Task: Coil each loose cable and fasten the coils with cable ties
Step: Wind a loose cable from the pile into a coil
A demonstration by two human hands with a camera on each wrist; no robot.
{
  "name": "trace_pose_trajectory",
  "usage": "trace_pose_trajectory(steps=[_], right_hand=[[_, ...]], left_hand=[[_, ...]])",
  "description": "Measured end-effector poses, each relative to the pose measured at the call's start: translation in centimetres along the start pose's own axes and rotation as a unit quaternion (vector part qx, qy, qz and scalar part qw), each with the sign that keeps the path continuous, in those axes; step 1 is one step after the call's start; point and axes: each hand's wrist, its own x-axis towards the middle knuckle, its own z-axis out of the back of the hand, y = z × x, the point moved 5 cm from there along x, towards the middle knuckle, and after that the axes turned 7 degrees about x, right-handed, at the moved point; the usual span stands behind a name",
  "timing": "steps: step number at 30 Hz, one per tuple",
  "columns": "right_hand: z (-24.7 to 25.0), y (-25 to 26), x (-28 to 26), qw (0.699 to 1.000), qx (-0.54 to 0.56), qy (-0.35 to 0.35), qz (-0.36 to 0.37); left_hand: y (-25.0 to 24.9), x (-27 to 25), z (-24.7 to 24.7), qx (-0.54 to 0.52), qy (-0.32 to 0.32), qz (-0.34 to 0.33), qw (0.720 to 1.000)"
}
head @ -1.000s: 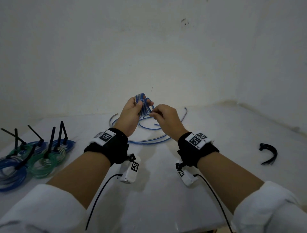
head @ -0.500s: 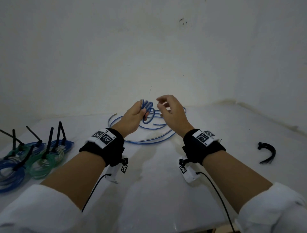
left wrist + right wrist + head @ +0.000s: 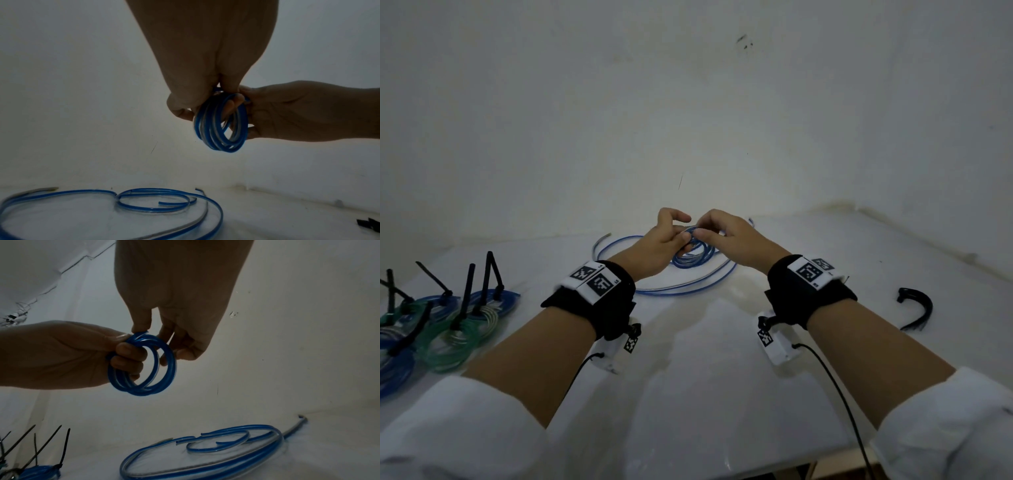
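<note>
A small coil of blue cable (image 3: 222,128) hangs in the air between my two hands. My left hand (image 3: 674,234) has its fingers curled through the coil (image 3: 144,369) and grips it. My right hand (image 3: 709,233) pinches the coil's top, where a cut end (image 3: 144,333) sticks out. Loose blue and clear cables (image 3: 681,289) lie in wide loops on the white table (image 3: 705,377) just below the hands, also seen as loose cables (image 3: 144,203) in the left wrist view. A bundle of black cable ties (image 3: 917,308) lies at the right.
Several blue and green coils (image 3: 458,329) bound with black ties, the tie tails (image 3: 465,294) standing up, lie at the table's left edge. White walls close the back and right. Wrist camera wires trail toward the table's front edge.
My right hand let go of the cable and opened, then came back and now pinches the coil's top. Both hands have sunk closer to the table, and the coil hangs lower.
</note>
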Motion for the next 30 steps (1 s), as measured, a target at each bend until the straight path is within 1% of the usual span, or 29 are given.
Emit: trace_pose_trajectory(steps=[5, 7, 9, 14, 18, 20, 23, 26, 28, 30], right_hand=[[1.2, -0.8, -1.0, 0.993, 0.104, 0.023, -0.040], [1.7, -0.8, -1.4, 0.991, 0.123, 0.019, -0.047], [2.4, -0.9, -1.9, 0.991, 0.125, 0.009, -0.050], [4.5, -2.1, -3.1, 0.989, 0.131, -0.011, -0.063], [6.3, -2.7, -4.7, 0.989, 0.130, -0.022, -0.072], [7.1, -3.2, -5.4, 0.988, 0.124, -0.028, -0.082], [8.7, -4.1, -6.8, 0.989, 0.100, -0.039, -0.103], [10.8, -4.9, -8.6, 0.986, 0.071, -0.049, -0.140], [13.0, -5.9, -10.0, 0.978, 0.064, -0.096, -0.174], [15.8, -7.0, -11.7, 0.968, 0.010, -0.149, -0.201]], left_hand=[[-0.6, 0.5, -1.4, -0.018, 0.015, -0.002, 1.000], [-0.7, 0.9, -1.9, -0.027, 0.017, 0.001, 0.999], [-1.0, 1.4, -2.6, -0.022, 0.032, -0.002, 0.999], [-1.8, 2.5, -4.5, -0.027, 0.090, 0.018, 0.995], [-2.2, 3.3, -6.7, -0.073, 0.175, 0.049, 0.981], [-2.6, 3.7, -7.8, -0.087, 0.198, 0.051, 0.975], [-3.6, 4.6, -9.6, -0.044, 0.177, 0.024, 0.983], [-4.6, 5.5, -11.8, -0.018, 0.158, -0.006, 0.987], [-5.1, 6.1, -13.3, -0.003, 0.148, -0.019, 0.989], [-5.8, 6.7, -14.7, 0.014, 0.141, -0.029, 0.989]])
